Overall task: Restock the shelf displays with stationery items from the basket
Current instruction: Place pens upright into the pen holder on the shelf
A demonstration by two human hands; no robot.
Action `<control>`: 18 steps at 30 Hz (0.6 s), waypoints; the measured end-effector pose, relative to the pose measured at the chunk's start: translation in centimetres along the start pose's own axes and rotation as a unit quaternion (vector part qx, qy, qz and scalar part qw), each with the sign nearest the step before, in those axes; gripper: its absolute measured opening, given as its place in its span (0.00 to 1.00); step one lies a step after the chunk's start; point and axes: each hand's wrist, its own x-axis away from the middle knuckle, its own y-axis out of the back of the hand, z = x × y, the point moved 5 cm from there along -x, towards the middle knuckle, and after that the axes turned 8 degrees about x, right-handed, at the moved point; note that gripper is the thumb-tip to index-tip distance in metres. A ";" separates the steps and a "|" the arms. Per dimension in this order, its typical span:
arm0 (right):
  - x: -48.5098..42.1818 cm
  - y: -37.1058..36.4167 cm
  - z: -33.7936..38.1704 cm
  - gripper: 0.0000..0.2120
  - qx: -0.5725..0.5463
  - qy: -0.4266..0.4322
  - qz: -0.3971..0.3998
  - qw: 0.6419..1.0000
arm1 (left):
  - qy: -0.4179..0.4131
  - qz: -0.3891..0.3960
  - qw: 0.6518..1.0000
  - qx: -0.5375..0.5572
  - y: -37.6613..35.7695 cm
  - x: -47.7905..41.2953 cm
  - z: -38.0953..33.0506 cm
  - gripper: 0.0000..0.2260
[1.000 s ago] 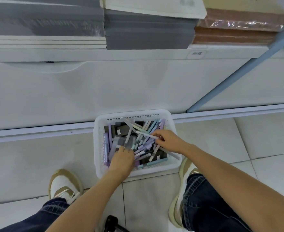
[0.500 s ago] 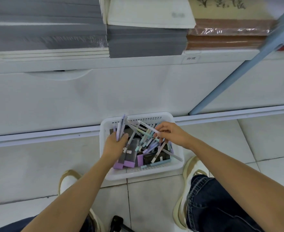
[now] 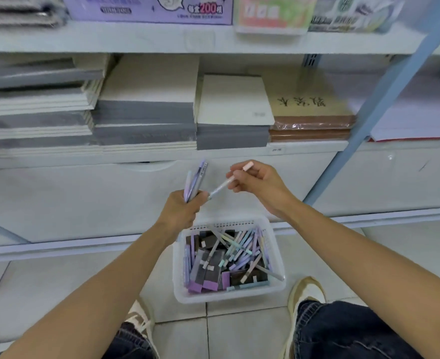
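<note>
- Nearest, white basket (image 3: 229, 296) on the pale floor tiles (image 3: 58, 281) between two shoes, part full of loose pastel pens (image 3: 239, 248) lying criss-cross over dark and purple packets.
- Above and just beyond it, left hand (image 3: 182, 206) fisted round a small bundle of lilac pens (image 3: 196, 180), standing upright out of the top of the fist.
- Just beside it, right hand (image 3: 259, 182) pinching a single pen (image 3: 226, 182) between thumb and fingertips, remaining fingers curled in.
- Long axis of that single pen slanting low-left to high-right: pink cap up and away, other end down at the left fist; touching or just short, unclear.
- Probably about to be slid in beside the bundle, with the left fist easing slightly to take it.
- Both hands about level, well clear of the basket, in front of a plain white cabinet front (image 3: 84, 198).
- Beyond, lower shelf (image 3: 161, 156) bearing flat stacks of grey and cream paper pads (image 3: 146, 120); blue upright post (image 3: 384, 99) at the right.
- Farthest, a blurred purple box (image 3: 148, 9) on the upper shelf; no pen display in view.
</note>
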 end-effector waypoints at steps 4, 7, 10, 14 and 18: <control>-0.1 -0.9 8.0 0.07 0.012 0.100 -0.046 0.994 | -0.102 0.023 0.994 0.016 -0.3 2.2 -7.8 0.11; 0.3 -1.1 14.8 0.08 0.043 0.182 -0.098 0.977 | -0.159 0.038 0.986 0.039 -0.7 4.2 -13.6 0.09; 0.9 -1.4 21.6 0.06 0.056 0.261 -0.109 0.958 | -0.233 0.056 0.968 0.070 -1.2 5.8 -19.1 0.09; 1.0 -1.2 29.7 0.04 0.073 0.347 -0.131 0.926 | -0.311 0.044 0.948 0.051 -1.2 7.0 -25.3 0.11; -0.2 0.7 35.7 0.02 0.100 0.397 -0.196 0.891 | -0.353 0.019 0.935 0.036 -0.9 6.8 -29.5 0.12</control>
